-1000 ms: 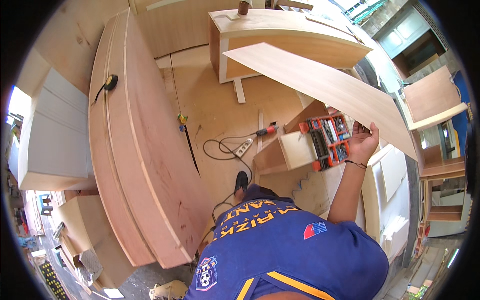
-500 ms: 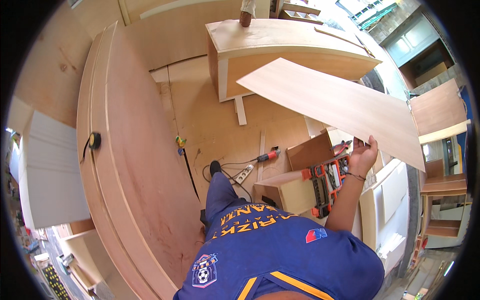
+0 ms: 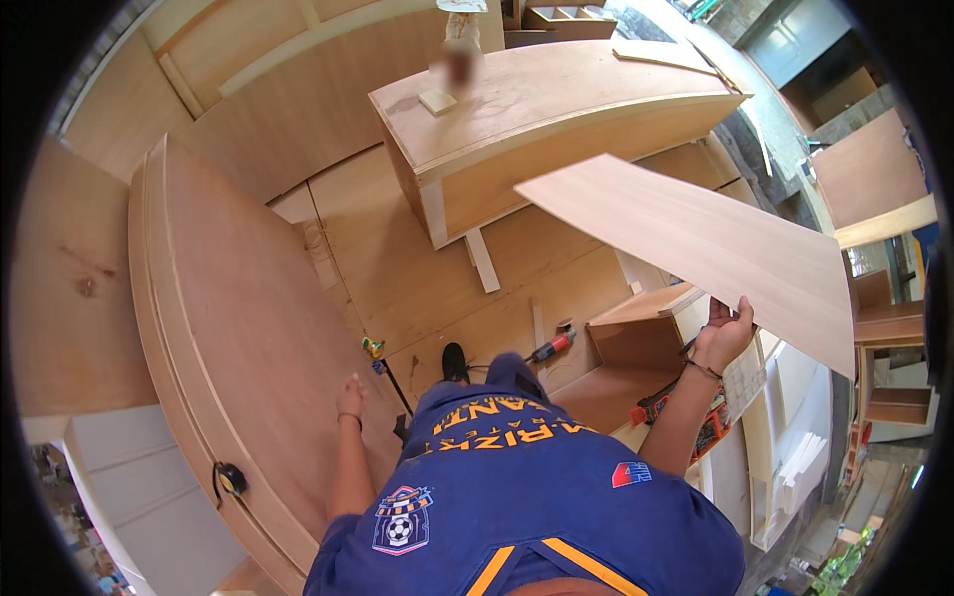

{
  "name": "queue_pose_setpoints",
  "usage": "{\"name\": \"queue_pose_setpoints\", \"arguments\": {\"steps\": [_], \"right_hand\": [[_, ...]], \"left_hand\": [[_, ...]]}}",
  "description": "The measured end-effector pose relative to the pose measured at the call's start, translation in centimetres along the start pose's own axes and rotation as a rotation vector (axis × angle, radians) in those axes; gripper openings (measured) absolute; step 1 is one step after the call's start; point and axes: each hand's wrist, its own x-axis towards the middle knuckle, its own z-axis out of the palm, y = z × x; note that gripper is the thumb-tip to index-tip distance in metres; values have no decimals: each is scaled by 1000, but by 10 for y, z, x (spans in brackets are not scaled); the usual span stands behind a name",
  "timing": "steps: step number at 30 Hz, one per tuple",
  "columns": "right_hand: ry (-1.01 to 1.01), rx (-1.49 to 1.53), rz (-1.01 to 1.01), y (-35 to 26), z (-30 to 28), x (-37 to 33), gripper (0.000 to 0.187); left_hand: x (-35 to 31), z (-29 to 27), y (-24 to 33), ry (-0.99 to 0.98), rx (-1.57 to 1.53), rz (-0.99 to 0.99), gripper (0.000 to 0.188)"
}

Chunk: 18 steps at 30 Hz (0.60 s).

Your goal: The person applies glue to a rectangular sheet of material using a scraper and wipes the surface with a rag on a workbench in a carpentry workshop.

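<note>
My right hand (image 3: 726,333) is closed on the lower edge of a thin plywood sheet (image 3: 696,233), which is held tilted in the air to my right. My left hand (image 3: 352,397) is empty, its fingers loosely stretched out over the large reddish wooden panel (image 3: 248,298) on my left; whether it touches the panel I cannot tell. A black tape measure (image 3: 231,479) lies at that panel's near left edge.
Ahead stands a long wooden cabinet (image 3: 556,89); another person's blurred hand (image 3: 460,65) is above it by a small wood block (image 3: 437,102). A red-and-black power tool (image 3: 553,346) lies on the plywood floor. An open wooden box (image 3: 636,348) and orange tool case (image 3: 706,432) are on my right.
My left hand has come into view over the reddish panel. The plywood sheet, still in my right hand, has shifted slightly right and lower in view. My view has shifted.
</note>
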Motion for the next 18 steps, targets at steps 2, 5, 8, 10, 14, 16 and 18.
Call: {"name": "queue_pose_setpoints", "arguments": {"steps": [2,5,8,10,14,16,18], "right_hand": [[17,61,12,8,15,5,32],[33,160,12,19,40,22,31],[60,232,24,37,65,48,31],[55,277,34,54,79,79,30],[76,261,-21,88,127,153,26],[108,284,-55,107,149,195,27],[108,323,-41,124,165,250,30]], "left_hand": [[7,14,56,82,-195,73,29],[9,67,125,10,-351,51,35],[10,132,181,-75,-252,77,33],[36,176,205,-117,-213,202,32],[108,263,266,-87,7,616,36],[99,318,336,80,265,796,49],[113,360,392,202,405,856,59]]}}
